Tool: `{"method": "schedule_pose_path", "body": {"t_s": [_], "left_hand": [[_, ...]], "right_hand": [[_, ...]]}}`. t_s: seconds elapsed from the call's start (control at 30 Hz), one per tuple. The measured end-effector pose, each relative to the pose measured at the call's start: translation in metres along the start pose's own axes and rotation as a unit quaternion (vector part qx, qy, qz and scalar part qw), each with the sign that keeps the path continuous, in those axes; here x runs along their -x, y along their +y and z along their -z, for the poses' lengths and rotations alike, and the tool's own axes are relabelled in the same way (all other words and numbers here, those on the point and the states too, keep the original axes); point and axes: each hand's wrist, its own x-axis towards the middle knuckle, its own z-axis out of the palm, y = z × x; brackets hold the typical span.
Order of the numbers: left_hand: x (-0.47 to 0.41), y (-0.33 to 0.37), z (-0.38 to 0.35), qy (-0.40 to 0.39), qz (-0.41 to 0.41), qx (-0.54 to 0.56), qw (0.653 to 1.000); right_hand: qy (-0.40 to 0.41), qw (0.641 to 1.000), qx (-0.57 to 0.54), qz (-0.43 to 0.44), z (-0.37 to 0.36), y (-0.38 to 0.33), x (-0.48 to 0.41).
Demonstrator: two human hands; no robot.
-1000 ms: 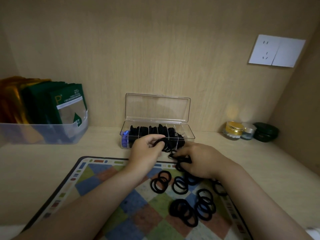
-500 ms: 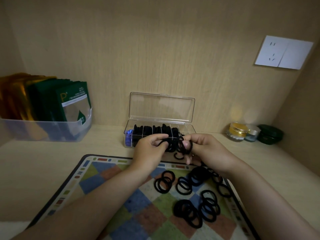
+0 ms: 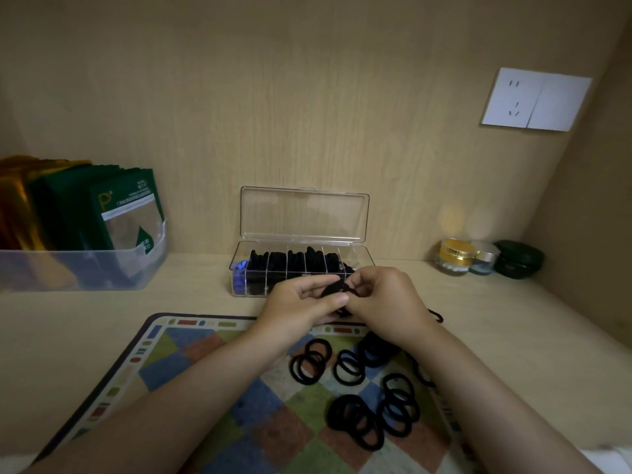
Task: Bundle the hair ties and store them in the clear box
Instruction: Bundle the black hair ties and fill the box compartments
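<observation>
**Inventory, as seen standing by:**

1. hair-tie bundle (image 3: pixel 334 289): small black wad, held in the air btwn both hands. It sits just in front of the clear box's near wall, above the mat's far edge.
2. left hand (image 3: pixel 297 302): thumb & fingers (image 3: pixel 318 280) pinched narrow on the bundle's left end.
3. right hand (image 3: pixel 384 297): fingers curled in on the same bundle from the right. Tips are hidden behind the knuckles, so the exact hold can't be made out.
4. clear box (image 3: pixel 363 248): on the surface by the back wall, lid up & tilted back. It has divided compartments, several packed w/ black ties. The leftmost holds a blue item (image 3: pixel 241 268).
5. loose hair ties (image 3: pixel 355 417): black rings in small overlapping heaps on the mat's right half, near & below the hands. A stray tie (image 3: pixel 437 315) lies off the mat on the surface, just right of the right wrist.
6. mat (image 3: pixel 191 364): chequered, multi-colour, dark border, flat on the surface.
7. surface (image 3: pixel 85 323): pale wood.
8. Misc.:
   - clear bin (image 3: pixel 85 273) at far left w/ green packets (image 3: pixel 126 206) & gold ones standing upright.
   - At far right, a row of a gold jar (image 3: pixel 456 254), a small clear jar (image 3: pixel 484 258) & a dark green jar (image 3: pixel 519 258).
   - socket plate (image 3: pixel 537 99): white, upper right on the wall.
</observation>
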Motion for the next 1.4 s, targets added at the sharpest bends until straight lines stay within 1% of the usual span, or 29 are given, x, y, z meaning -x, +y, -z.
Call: {"method": "schedule_pose_path", "body": {"t_s": [0.17, 0.27, 0.3, 0.37, 0.43, 0.5, 0.57, 0.73, 0.8, 0.87, 0.9, 0.93, 1.0, 1.07, 1.13, 1.2, 1.4], "left_hand": [[-0.002, 0.000, 0.004, 0.029, -0.015, -0.032, 0.999], [-0.003, 0.002, 0.006, 0.046, -0.025, -0.036, 0.998], [-0.004, 0.002, 0.007, 0.059, -0.028, -0.034, 0.997], [-0.006, 0.003, 0.010, 0.090, -0.039, -0.042, 0.994], [-0.007, 0.002, 0.014, 0.118, -0.059, -0.067, 0.989], [-0.007, 0.002, 0.016, 0.138, -0.075, -0.088, 0.984], [-0.007, 0.002, 0.015, 0.147, -0.078, -0.098, 0.981], [-0.007, 0.000, 0.015, 0.157, -0.075, -0.091, 0.981], [-0.007, -0.001, 0.015, 0.168, -0.080, -0.084, 0.979], [-0.007, 0.000, 0.016, 0.179, -0.085, -0.072, 0.978], [-0.008, 0.000, 0.016, 0.183, -0.089, -0.067, 0.977], [-0.008, 0.001, 0.017, 0.190, -0.092, -0.065, 0.975], [-0.009, 0.002, 0.018, 0.203, -0.098, -0.056, 0.973], [-0.010, 0.002, 0.018, 0.206, -0.100, -0.047, 0.972], [-0.010, 0.001, 0.018, 0.200, -0.103, -0.049, 0.973], [-0.010, 0.000, 0.018, 0.196, -0.105, -0.054, 0.973], [-0.011, -0.002, 0.018, 0.187, -0.097, -0.057, 0.976]], "right_hand": [[-0.014, 0.999, -0.002, 0.038, 0.001, 0.003, -0.001], [-0.016, 0.998, -0.060, 0.023, 0.003, 0.003, -0.003], [-0.012, 0.999, -0.048, 0.018, 0.005, 0.004, -0.003], [-0.010, 0.997, 0.073, 0.022, 0.010, 0.006, -0.004], [-0.044, 0.981, 0.187, 0.033, 0.013, 0.007, -0.003], [-0.095, 0.963, 0.245, 0.055, 0.010, 0.009, -0.003], [-0.129, 0.951, 0.272, 0.075, 0.005, 0.010, -0.005], [-0.122, 0.944, 0.296, 0.086, -0.002, 0.005, -0.008], [-0.104, 0.957, 0.252, 0.098, -0.001, 0.001, -0.004], [-0.076, 0.975, 0.174, 0.119, 0.002, -0.008, 0.002], [-0.080, 0.979, 0.139, 0.128, 0.003, -0.015, 0.006], [-0.103, 0.980, 0.109, 0.134, 0.005, -0.022, 0.009], [-0.180, 0.970, 0.076, 0.143, 0.004, -0.033, 0.016], [-0.229, 0.955, 0.109, 0.152, 0.001, -0.038, 0.021], [-0.227, 0.941, 0.189, 0.163, -0.002, -0.040, 0.021], [-0.210, 0.934, 0.242, 0.158, -0.003, -0.041, 0.020], [-0.217, 0.925, 0.280, 0.137, -0.004, -0.043, 0.020]]}}
